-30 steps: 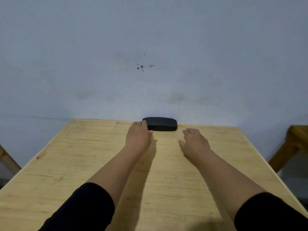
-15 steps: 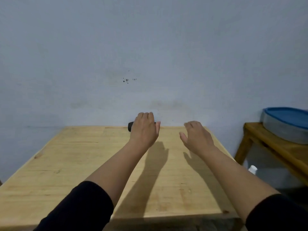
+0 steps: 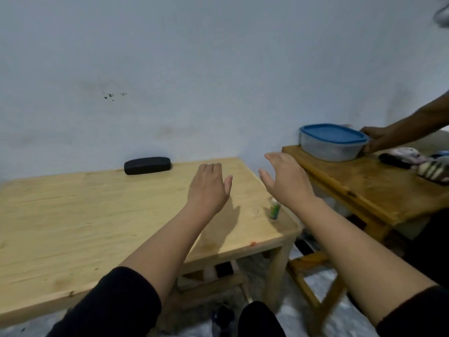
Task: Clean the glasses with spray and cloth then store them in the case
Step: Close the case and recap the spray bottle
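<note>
A closed black glasses case (image 3: 147,165) lies at the back of the light wooden table (image 3: 73,220), against the wall. A small spray bottle (image 3: 274,209) with a green label stands near the table's right edge, partly hidden by my right wrist. My left hand (image 3: 209,188) hovers palm down over the table, to the right of the case, fingers apart and holding nothing. My right hand (image 3: 286,181) is raised past the table's right edge, open and empty. No glasses or cloth can be seen.
A second wooden table (image 3: 364,188) stands to the right with a lidded blue-topped plastic container (image 3: 332,142) on it. Another person's hand (image 3: 376,138) holds that container. Dark and striped items (image 3: 430,170) lie at that table's far right. A pale wall runs behind both tables.
The view has swung right, bringing the second table, the container and another person's arm into sight. Both my hands have moved right, away from the case, which now lies uncovered.
</note>
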A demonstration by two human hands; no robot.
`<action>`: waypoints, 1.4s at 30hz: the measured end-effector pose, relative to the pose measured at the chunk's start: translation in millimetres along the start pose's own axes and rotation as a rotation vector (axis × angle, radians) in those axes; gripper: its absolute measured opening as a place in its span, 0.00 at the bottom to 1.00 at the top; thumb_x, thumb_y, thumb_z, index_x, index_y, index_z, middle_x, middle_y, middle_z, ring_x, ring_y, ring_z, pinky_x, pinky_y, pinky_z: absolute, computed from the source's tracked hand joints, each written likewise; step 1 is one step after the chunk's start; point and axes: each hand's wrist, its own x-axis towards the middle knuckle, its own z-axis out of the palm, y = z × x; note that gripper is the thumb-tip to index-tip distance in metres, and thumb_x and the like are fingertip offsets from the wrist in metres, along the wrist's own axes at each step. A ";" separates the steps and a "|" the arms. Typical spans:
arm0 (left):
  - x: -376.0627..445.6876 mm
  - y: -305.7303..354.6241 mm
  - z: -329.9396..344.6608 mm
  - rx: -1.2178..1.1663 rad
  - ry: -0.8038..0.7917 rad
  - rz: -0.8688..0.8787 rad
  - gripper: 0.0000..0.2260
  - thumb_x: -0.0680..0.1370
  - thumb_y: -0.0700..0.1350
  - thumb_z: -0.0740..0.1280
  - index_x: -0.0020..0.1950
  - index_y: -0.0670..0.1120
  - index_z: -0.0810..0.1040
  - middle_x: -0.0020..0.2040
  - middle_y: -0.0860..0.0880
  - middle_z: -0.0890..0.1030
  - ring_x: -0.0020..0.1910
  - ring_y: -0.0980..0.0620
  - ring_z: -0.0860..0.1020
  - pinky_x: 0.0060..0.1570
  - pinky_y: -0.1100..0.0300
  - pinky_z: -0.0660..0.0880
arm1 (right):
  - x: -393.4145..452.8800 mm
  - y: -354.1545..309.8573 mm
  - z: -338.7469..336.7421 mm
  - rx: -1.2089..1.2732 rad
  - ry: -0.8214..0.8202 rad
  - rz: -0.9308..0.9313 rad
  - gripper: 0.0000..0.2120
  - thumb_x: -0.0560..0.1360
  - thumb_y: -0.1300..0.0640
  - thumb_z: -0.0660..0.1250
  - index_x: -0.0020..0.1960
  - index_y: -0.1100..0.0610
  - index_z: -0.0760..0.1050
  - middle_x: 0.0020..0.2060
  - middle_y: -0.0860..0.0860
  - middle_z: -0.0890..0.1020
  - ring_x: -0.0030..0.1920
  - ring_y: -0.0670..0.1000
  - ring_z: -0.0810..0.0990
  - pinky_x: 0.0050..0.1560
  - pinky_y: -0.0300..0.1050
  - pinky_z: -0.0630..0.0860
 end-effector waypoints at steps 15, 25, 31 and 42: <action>-60.1 15.6 62.5 -0.117 -0.309 -0.115 0.20 0.80 0.53 0.54 0.68 0.44 0.66 0.65 0.45 0.72 0.66 0.48 0.67 0.63 0.57 0.66 | -93.5 40.0 62.6 0.550 0.170 0.465 0.23 0.72 0.58 0.71 0.66 0.59 0.72 0.63 0.55 0.77 0.64 0.51 0.74 0.66 0.45 0.69; -36.0 25.9 77.6 -0.255 -0.299 -0.144 0.21 0.78 0.53 0.61 0.69 0.48 0.67 0.65 0.46 0.74 0.66 0.48 0.69 0.64 0.57 0.65 | -77.2 47.4 77.7 0.920 0.170 0.591 0.23 0.71 0.65 0.71 0.65 0.57 0.74 0.58 0.54 0.81 0.55 0.45 0.81 0.55 0.36 0.77; -20.8 36.5 94.1 -0.370 -0.248 -0.152 0.18 0.76 0.52 0.65 0.65 0.51 0.73 0.61 0.49 0.78 0.61 0.50 0.74 0.61 0.56 0.70 | -75.6 49.7 81.6 0.960 0.174 0.583 0.22 0.70 0.65 0.72 0.64 0.58 0.75 0.56 0.54 0.82 0.52 0.45 0.83 0.53 0.37 0.79; 0.2 47.9 78.0 -0.760 0.013 -0.250 0.09 0.75 0.47 0.69 0.53 0.50 0.81 0.48 0.55 0.83 0.48 0.61 0.79 0.51 0.69 0.73 | -75.9 53.1 84.5 0.981 0.167 0.563 0.21 0.71 0.67 0.70 0.63 0.60 0.75 0.53 0.52 0.82 0.45 0.31 0.80 0.43 0.25 0.74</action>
